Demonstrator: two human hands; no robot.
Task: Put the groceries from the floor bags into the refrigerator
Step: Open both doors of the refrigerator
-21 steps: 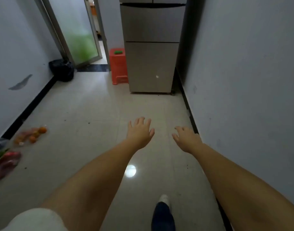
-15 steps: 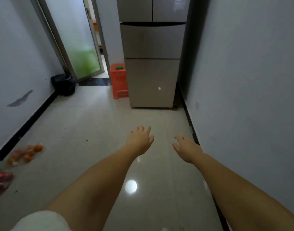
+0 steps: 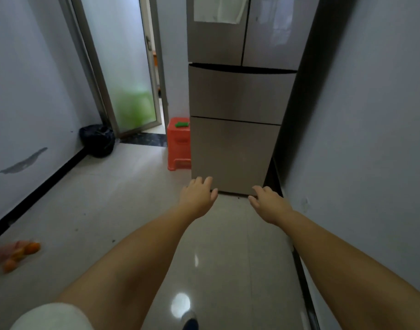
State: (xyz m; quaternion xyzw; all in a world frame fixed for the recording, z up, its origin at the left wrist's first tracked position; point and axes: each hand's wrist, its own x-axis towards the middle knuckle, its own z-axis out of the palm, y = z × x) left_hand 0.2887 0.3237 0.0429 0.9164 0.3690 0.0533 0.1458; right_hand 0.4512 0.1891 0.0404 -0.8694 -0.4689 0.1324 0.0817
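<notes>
Closer now than 0.5 s ago, the refrigerator (image 3: 237, 129) fills more of the view, its 2 upper doors have come into sight, and the bag of oranges (image 3: 15, 254) has slid toward the lower-left edge. The red bag seen beside it earlier has dropped out of frame.

Both arms reach forward, palms down. The left hand (image 3: 197, 197) has its fingers (image 3: 205, 182) spread and loose, grasping nothing; the right hand (image 3: 268, 202) is likewise released, its fingers (image 3: 260, 189) slightly curled and empty. Just beyond the fingertips of both hands stands the refrigerator's lowest drawer front, not yet touched. All its doors and drawers are shut, apart from a dark gap along the top of the middle drawer.

The groceries lie well behind and to the left of the left fingers, on the floor (image 3: 123, 201) by the wall. With empty hands held out toward the appliance, the person is probably going to open a compartment first, so that there is somewhere to put the bags.

Left of the left fingers, against the refrigerator's side, stands an orange plastic stool (image 3: 179, 148) with a small green object (image 3: 181, 125) on top. Farther left, a black bag (image 3: 98, 142) sits in the corner beside a frosted glass door (image 3: 123, 65).
</notes>
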